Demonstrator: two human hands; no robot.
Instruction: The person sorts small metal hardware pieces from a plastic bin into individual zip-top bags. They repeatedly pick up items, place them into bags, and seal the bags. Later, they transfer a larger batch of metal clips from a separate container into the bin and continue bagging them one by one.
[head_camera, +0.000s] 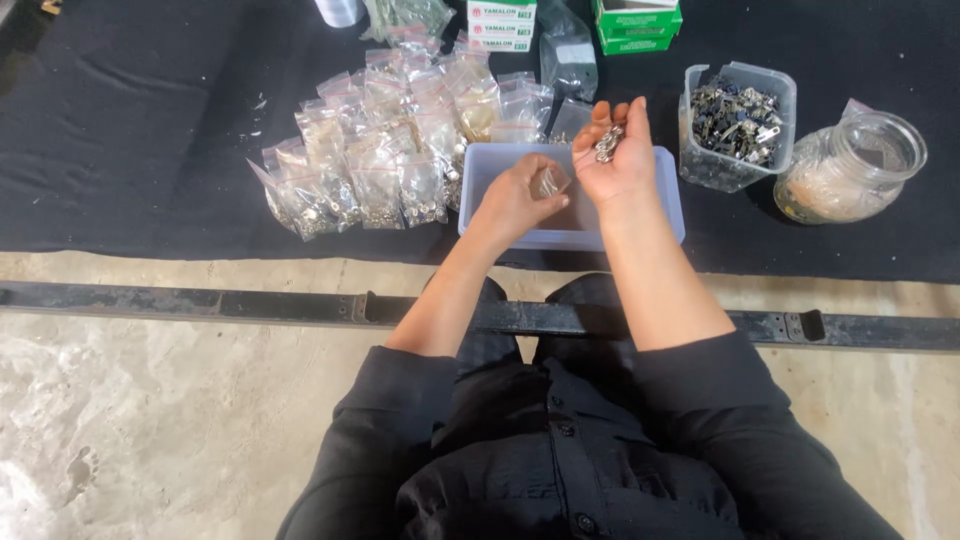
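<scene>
Metal sliders (607, 144) lie in cupped right hand (615, 160), above tray (668, 190).

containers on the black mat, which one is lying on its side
The clear glass jar at far right: it lies tipped, its open mouth facing sideways. The clear plastic tub of dark metal parts and the pale blue rectangular tray stand upright.
</scene>
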